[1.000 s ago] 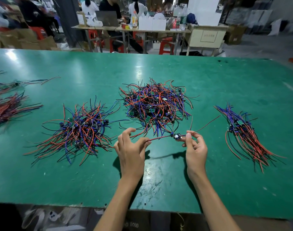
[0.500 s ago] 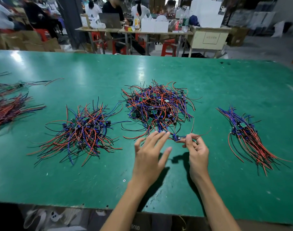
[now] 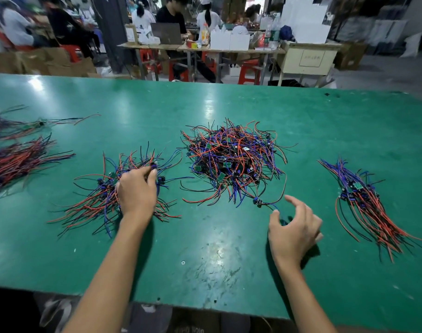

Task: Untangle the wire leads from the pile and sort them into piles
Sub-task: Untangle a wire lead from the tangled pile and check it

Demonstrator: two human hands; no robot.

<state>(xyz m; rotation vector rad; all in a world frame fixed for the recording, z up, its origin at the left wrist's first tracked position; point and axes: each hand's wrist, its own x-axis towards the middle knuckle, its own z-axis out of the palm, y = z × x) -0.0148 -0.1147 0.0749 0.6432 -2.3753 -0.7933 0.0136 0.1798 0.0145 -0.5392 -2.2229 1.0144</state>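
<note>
Tangled pile (image 3: 234, 162) sits mid-table, just beyond both hands. Left hand (image 3: 136, 191) lies over the left sorted pile (image 3: 104, 198), fingertips apparently pinching a small dark part at its top — blurred, hard to be sure. Right hand (image 3: 294, 227) hovers with fingers spread loose; a loose lead (image 3: 265, 203) trails from the tangle to its thumb. Right sorted pile (image 3: 366, 203) lies well apart. Bare green table (image 3: 205, 272) near the front edge — room there.
</note>
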